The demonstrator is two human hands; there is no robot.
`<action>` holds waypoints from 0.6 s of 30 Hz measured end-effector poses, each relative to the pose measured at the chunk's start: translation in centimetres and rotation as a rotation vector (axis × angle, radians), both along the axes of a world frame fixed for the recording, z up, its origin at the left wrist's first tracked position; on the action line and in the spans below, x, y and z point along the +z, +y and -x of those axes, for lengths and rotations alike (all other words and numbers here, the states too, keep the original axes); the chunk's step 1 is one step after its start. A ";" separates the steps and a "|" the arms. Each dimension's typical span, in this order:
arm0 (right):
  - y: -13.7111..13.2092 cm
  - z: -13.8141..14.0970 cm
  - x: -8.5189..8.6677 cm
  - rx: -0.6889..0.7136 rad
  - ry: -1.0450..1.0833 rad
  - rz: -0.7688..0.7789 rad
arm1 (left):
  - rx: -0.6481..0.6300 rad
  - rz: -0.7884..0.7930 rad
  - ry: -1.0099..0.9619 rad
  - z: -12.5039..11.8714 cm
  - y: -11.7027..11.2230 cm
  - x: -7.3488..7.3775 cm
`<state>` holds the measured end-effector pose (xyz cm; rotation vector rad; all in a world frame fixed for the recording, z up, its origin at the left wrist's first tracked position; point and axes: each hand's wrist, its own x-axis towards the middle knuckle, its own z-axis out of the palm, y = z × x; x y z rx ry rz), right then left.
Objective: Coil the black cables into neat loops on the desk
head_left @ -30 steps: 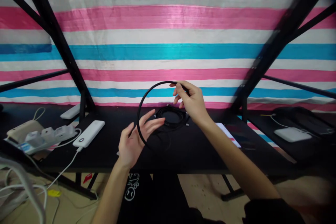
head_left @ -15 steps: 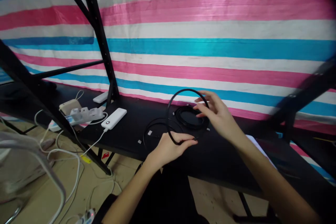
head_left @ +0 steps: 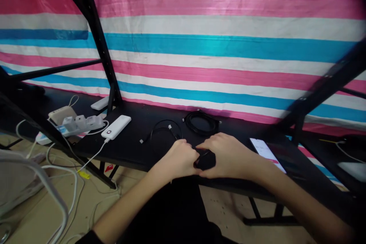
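Note:
My left hand (head_left: 180, 158) and my right hand (head_left: 224, 155) are low over the front of the black table (head_left: 137, 146), fingertips together, both closed on a small coil of black cable (head_left: 203, 159) between them. Most of that coil is hidden by my fingers. Behind my hands lies a wound black cable bundle (head_left: 201, 122). To its left a loose black cable with white plugs (head_left: 161, 129) lies on the table.
A white power bank (head_left: 116, 126) with a white lead lies left, beside a power strip with chargers (head_left: 77, 124). A lit phone (head_left: 265, 151) lies right of my hands. Black frame posts (head_left: 94, 34) rise at left and right. Cables trail on the floor.
The wide cable loop held up between my hands has been drawn into a small coil. Both hands came down and together at the table's front edge.

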<state>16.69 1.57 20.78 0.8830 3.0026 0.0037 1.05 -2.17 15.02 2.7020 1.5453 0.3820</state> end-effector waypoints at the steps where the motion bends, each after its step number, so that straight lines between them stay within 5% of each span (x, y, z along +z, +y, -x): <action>1: 0.0 0.4 -0.6 -0.023 -0.040 -0.018 | -0.033 -0.055 0.000 0.0 0.1 -0.1; 5: -0.5 1.8 -2.5 -0.067 -0.101 -0.063 | -0.131 -0.210 0.010 0.4 0.6 -0.3; 9: -0.4 1.8 -2.8 -0.122 -0.052 -0.072 | -0.089 -0.319 -0.076 1.0 0.3 -0.1; 14: 0.2 0.2 -2.2 -0.155 0.039 0.020 | 0.003 -0.244 -0.239 2.1 -1.3 0.6; 18: 0.9 -1.5 -2.0 -0.238 0.160 0.105 | 0.295 -0.314 -0.414 4.4 -1.4 -1.1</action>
